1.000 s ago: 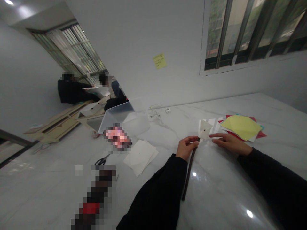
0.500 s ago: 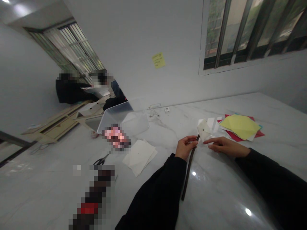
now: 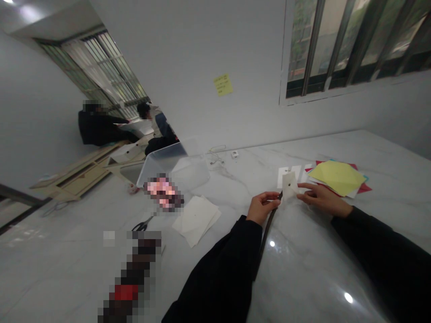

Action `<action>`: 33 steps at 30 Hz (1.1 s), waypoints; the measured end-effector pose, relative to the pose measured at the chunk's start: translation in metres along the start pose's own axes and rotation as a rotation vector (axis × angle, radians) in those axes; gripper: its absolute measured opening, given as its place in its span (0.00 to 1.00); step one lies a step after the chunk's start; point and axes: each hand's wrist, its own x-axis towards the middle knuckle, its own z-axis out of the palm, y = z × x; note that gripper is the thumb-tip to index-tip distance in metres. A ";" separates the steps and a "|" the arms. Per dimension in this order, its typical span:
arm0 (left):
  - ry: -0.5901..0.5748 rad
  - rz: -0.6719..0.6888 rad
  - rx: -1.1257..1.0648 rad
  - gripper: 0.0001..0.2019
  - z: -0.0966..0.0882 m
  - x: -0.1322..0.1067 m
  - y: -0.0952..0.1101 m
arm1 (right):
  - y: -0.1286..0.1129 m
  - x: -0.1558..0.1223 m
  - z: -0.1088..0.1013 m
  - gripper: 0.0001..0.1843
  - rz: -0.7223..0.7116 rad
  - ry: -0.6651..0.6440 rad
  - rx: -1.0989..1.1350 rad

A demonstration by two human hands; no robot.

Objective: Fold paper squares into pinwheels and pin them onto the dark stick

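Note:
My left hand [image 3: 264,207] is closed around the upper part of a long, thin dark brown stick [image 3: 267,233], whose lower end passes behind my sleeve. At the stick's top sits a small folded white paper piece [image 3: 290,180] with a dark dot in its middle. My right hand [image 3: 321,199] has its thumb and forefinger closed at the right edge of this paper. Behind the paper, small white cards [image 3: 295,172] lie on the table, partly covered.
Coloured paper sheets [image 3: 336,177], yellow on top, lie right. White sheets [image 3: 195,220], black-handled scissors [image 3: 139,226] and a clear plastic bin [image 3: 198,172] stand or lie left on the marble-patterned table [image 3: 303,269]. Two people sit at the far left. A yellow note [image 3: 222,85] is on the wall.
My right hand has moved slightly up and right and closed on the paper's edge. The white paper has turned and shifted slightly right. The left hand keeps hold of the stick.

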 end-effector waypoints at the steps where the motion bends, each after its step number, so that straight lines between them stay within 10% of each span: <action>1: 0.003 0.000 -0.005 0.18 0.000 0.000 0.000 | 0.000 0.000 0.001 0.39 0.004 -0.026 0.008; 9: 0.024 0.005 -0.002 0.17 0.000 -0.001 0.001 | -0.007 -0.002 -0.004 0.43 0.093 0.046 0.046; 15: 0.030 0.038 -0.014 0.18 -0.004 0.003 -0.006 | -0.023 -0.012 -0.004 0.29 -0.041 -0.527 0.087; 29: 0.054 0.024 -0.006 0.18 -0.006 0.004 -0.005 | -0.001 0.006 -0.004 0.39 0.089 0.405 0.227; 31: 0.063 0.038 -0.009 0.18 -0.006 0.004 -0.006 | -0.008 0.000 0.001 0.39 0.156 0.279 0.323; 33: 0.074 0.046 -0.013 0.18 -0.006 0.004 -0.006 | -0.020 -0.011 0.005 0.34 0.142 -0.174 0.384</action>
